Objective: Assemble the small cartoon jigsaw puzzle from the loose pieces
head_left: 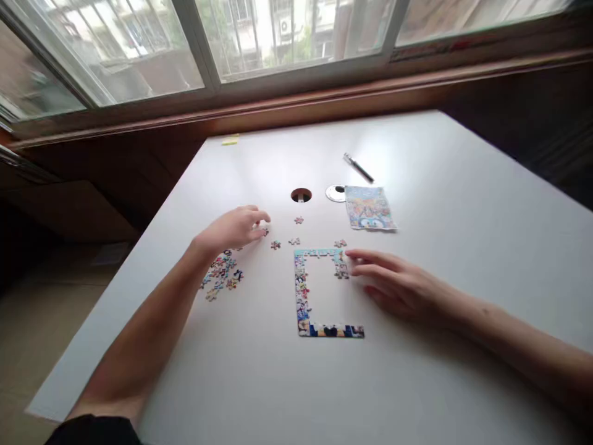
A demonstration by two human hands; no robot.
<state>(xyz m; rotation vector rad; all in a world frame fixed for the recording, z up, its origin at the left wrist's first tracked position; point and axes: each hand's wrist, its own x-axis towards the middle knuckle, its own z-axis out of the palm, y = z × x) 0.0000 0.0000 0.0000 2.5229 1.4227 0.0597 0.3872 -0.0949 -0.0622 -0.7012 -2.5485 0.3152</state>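
A partly joined puzzle frame [303, 296] lies on the white table, with its top, left and bottom edges joined and a short stretch at the upper right. My right hand [393, 281] rests beside that upper right stretch, fingers apart, fingertips at its edge. Farther left, my left hand [238, 227] has its thumb and forefinger apart near a small loose piece [265, 232]. A pile of loose pieces [222, 270] lies partly behind my left forearm. More single pieces lie above the frame, among them a pinkish one [299, 220] and another [275, 245].
A printed picture sheet [370, 208] lies at the back right, against a round metal cover [335, 193]. Behind it is a black and silver pen [358, 167]. The table [231, 383] has a round hole [301, 195]; yellow tape [230, 140] marks its far left corner.
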